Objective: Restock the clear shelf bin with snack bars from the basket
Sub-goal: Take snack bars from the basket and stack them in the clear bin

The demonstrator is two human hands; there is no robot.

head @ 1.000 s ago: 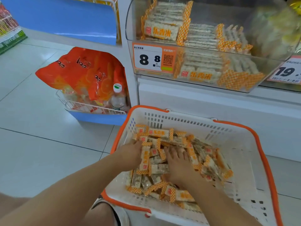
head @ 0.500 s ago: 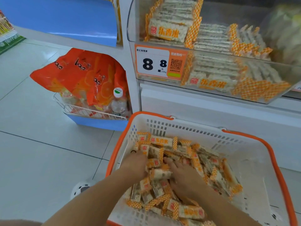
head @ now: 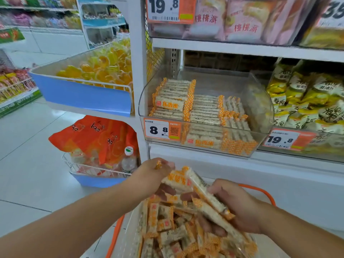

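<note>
Where shelves (head: 242,50) meet tile (head: 28,155).

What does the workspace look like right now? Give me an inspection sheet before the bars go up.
Surface: white tiled floor; white shelf above the bin.
Job's things: clear shelf bin partly stocked, bare at its back right; snack bars lifted over the basket.
Clutter: orange bags and a bottle in a wire rack.
Grippers: left hand and right hand both grip bars.
Cables: nothing seen.
Surroundings: price tag on the bin; yellow packs beside it.
</note>
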